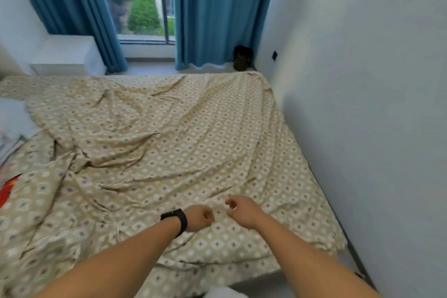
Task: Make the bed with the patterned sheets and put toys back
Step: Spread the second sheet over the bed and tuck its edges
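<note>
Clearly mid-spreading: sheet (169, 143) laid over the bed (254, 278) against the right wall, rumpled with deep folds toward the left. Left hand (200, 218), watch (177, 220) at the wrist, curled in a fist; right hand (238, 208) loosely curled; both just above the near edge, seemingly holding nothing. Next, probably: grip the near hem and pull flat. No toys identifiable.

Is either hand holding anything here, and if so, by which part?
Nothing visibly held. The left hand is a closed fist and the right hand loosely curled, both over the patterned sheet, with no cloth seen in either grip.
</note>
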`<state>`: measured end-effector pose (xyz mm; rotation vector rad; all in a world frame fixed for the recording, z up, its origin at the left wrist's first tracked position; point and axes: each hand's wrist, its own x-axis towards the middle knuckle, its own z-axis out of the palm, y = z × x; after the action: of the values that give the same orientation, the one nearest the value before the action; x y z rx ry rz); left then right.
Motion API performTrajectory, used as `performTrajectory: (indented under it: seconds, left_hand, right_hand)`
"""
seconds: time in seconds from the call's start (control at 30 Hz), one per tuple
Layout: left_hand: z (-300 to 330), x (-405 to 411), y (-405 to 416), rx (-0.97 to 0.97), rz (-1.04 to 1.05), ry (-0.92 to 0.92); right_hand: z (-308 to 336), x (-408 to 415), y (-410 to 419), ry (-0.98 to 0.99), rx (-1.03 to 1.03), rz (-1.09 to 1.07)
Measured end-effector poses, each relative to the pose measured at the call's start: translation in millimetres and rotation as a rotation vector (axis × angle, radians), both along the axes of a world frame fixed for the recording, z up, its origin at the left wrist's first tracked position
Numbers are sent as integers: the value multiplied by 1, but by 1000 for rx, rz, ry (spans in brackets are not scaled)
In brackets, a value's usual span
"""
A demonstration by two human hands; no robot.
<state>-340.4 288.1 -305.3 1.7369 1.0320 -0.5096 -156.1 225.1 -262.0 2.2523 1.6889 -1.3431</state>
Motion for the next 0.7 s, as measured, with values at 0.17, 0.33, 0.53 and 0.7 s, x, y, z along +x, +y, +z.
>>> performTrajectory:
  seconds: [0.17, 0.33, 0.53, 0.7]
  left_hand:
    - [4, 52, -18, 87, 16, -81]
    - [8, 124, -21, 90, -16, -93]
    - [1, 248, -29, 166, 111, -101]
    - [-12, 349, -65, 126, 232, -47]
  right_hand:
    - [4, 53, -21, -71, 15, -36]
    - [12, 116, -17, -53, 117, -49]
    - [-11, 246, -12, -61, 165, 72]
    - [-15, 365, -16, -90, 151, 235]
